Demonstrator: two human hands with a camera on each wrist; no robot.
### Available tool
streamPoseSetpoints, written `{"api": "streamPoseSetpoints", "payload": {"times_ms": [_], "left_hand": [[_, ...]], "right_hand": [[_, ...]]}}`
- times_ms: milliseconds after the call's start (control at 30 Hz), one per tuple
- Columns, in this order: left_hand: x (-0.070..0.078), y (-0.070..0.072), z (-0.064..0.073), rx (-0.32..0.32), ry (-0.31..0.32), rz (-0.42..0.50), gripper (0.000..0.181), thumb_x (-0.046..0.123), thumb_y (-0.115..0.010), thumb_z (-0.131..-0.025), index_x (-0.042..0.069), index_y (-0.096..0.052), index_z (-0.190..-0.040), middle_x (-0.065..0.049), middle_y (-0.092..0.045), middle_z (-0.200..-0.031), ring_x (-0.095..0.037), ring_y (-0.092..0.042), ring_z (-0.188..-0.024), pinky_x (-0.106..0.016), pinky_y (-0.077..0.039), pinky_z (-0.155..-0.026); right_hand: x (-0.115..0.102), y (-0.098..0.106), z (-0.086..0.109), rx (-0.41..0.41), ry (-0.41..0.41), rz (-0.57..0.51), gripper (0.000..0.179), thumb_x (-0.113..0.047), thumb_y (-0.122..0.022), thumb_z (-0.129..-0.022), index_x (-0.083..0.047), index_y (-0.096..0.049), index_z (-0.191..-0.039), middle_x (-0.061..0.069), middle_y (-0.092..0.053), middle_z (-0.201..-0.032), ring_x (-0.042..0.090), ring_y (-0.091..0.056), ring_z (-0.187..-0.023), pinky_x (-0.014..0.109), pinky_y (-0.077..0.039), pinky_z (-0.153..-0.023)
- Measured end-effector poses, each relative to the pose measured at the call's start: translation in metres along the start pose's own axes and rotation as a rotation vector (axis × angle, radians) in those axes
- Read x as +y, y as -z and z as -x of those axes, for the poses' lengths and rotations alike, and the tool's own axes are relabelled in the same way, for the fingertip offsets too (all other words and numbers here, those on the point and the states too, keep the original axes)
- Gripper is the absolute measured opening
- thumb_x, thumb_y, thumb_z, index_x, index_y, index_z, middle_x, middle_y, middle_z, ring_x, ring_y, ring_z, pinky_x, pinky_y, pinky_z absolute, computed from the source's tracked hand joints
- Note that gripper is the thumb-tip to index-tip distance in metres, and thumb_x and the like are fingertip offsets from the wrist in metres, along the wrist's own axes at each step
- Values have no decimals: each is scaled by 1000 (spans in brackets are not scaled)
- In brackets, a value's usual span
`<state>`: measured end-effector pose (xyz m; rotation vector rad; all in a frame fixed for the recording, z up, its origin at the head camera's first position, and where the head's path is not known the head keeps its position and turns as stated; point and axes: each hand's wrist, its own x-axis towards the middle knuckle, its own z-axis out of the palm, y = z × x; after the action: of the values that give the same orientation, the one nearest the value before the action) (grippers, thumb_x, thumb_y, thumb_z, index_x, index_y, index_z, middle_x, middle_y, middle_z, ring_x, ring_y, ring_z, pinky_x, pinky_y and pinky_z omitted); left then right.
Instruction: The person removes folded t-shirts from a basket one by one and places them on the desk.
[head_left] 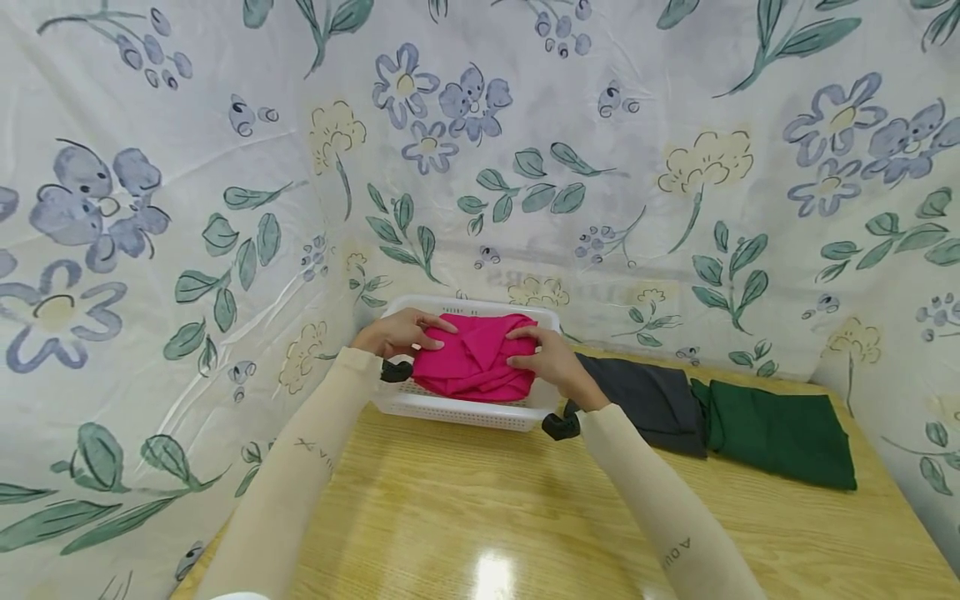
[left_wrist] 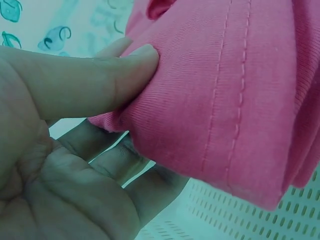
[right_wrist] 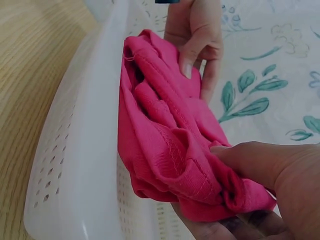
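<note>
A folded bright pink cloth garment (head_left: pixel 480 354), with stitched hems, is held between both hands over the white perforated basket (head_left: pixel 457 410). My left hand (head_left: pixel 401 332) grips its left side; in the left wrist view the thumb (left_wrist: pixel 135 70) lies on top and the fingers go underneath. At the opposite side my right hand (head_left: pixel 551 358) pinches the bundle, thumb above and fingers below, as the right wrist view shows. The garment's layers (right_wrist: pixel 170 125) are bunched along the edge that faces the basket wall (right_wrist: pixel 85 125). What lies under the garment is mostly hidden.
Right of the basket, a folded dark grey cloth (head_left: pixel 645 404) lies on the wooden table (head_left: pixel 450 500). Beside it is a folded dark green cloth (head_left: pixel 780 433). A floral curtain (head_left: pixel 525 183) stands close behind the basket and along its left.
</note>
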<state>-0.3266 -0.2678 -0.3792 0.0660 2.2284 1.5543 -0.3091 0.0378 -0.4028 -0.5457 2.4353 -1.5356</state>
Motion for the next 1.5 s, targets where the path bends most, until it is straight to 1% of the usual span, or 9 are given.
{"api": "streamPoseSetpoints", "payload": {"times_ms": [100, 267, 433, 533, 767, 900, 1033, 1167, 1500], "left_hand": [[2, -2, 1, 3, -3, 3, 45, -4, -68, -96, 1, -62, -140, -13, -58, -128, -20, -63, -91, -34, -59, -78], [6, -7, 4, 4, -16, -12, 43, -3, -68, -96, 3, -64, -139, -14, -53, -138, -21, -61, -93, -35, -59, -80], [13, -13, 4, -14, -56, -30, 43, -3, -69, -96, 3, -64, -138, -13, -48, -147, -20, -61, -91, -34, -59, -81], [16, -17, 4, -26, -73, -35, 42, -3, -68, -96, 2, -65, -138, -13, -47, -148, -19, -61, -88, -33, -58, -80], [20, -27, -1, -61, -94, -51, 42, -5, -67, -96, 2, -64, -138, -15, -49, -144, -18, -65, -86, -32, -59, -79], [26, -35, -1, -84, -100, -48, 43, -5, -66, -97, 2, -63, -139, -15, -52, -142, -17, -65, -83, -30, -58, -77], [32, -42, -1, -103, -107, -56, 43, -5, -65, -98, 2, -62, -140, -15, -49, -146, -17, -65, -85, -30, -58, -77], [37, -50, -5, -105, -109, -54, 43, -5, -65, -98, 3, -62, -140, -15, -48, -145, -17, -64, -85, -30, -58, -78], [45, -73, -12, -132, -119, -30, 42, -4, -67, -97, 3, -64, -138, -16, -57, -128, -19, -66, -82, -33, -60, -79]], "right_hand": [[0, 4, 1, -14, 0, -13, 43, -14, -76, -95, -13, -64, -137, 12, -54, -139, 27, -57, -105, 31, -53, -77], [0, 11, 5, -20, -8, -3, 44, -16, -77, -95, -14, -64, -137, 12, -53, -141, 27, -57, -107, 31, -54, -78], [1, 22, 10, -21, -9, -8, 44, -14, -76, -95, -14, -65, -137, 15, -56, -134, 26, -59, -97, 30, -54, -73], [3, 28, 13, -29, -7, -15, 44, -15, -76, -96, -13, -64, -138, 16, -55, -135, 25, -61, -96, 30, -55, -74], [6, 40, 19, -37, -26, -55, 44, -15, -76, -95, -14, -64, -138, 13, -54, -141, 27, -60, -106, 33, -55, -79], [9, 47, 23, -40, -51, -84, 45, -15, -76, -95, -13, -63, -139, 14, -55, -138, 26, -62, -102, 34, -56, -79], [12, 56, 27, -41, -64, -94, 47, -16, -76, -96, -12, -61, -140, 14, -55, -138, 24, -63, -98, 35, -57, -80], [16, 65, 32, -42, -62, -87, 48, -16, -76, -96, -12, -61, -141, 14, -54, -139, 24, -63, -100, 35, -58, -80], [25, 85, 50, -32, -77, -83, 46, -18, -75, -96, -14, -61, -140, 12, -55, -136, 27, -59, -104, 35, -56, -79]]}}
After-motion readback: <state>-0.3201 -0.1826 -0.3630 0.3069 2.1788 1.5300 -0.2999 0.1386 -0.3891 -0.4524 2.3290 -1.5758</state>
